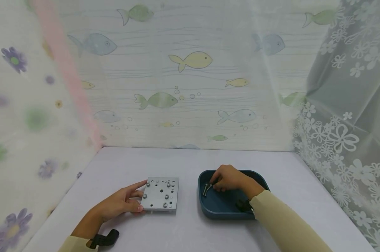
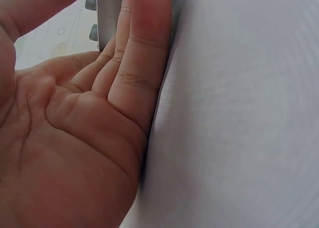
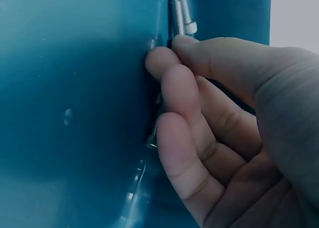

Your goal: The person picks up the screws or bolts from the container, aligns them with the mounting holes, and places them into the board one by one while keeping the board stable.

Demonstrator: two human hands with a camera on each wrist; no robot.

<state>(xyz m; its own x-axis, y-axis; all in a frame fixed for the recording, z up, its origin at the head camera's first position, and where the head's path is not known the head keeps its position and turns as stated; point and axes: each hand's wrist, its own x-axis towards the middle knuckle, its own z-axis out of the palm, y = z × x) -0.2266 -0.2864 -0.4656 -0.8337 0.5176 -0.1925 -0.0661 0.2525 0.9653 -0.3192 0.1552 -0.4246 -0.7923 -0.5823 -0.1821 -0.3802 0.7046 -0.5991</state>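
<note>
My left hand (image 1: pixel 124 203) grips the left edge of a square silver metal plate (image 1: pixel 156 196), thumb near its lower left corner and a finger at the upper left. Several socket-head screws (image 1: pixel 168 184) stand in the plate's holes, others being bare. Inside a dark blue tray (image 1: pixel 227 214), my right hand (image 1: pixel 229 178) reaches down at the left side. Its thumb and index finger pinch at the end of a screw (image 3: pixel 178 18), with another screw (image 3: pixel 187 13) lying beside it. A further metal piece (image 3: pixel 152 140) is partly hidden behind the curled fingers.
The white tabletop (image 1: pixel 190 231) separates plate and tray. Behind stands a fish-patterned curtain (image 1: pixel 190 80), with flowered curtains at both sides. Black wrist straps (image 1: pixel 105 239) are on both wrists, the right one over the tray's near rim.
</note>
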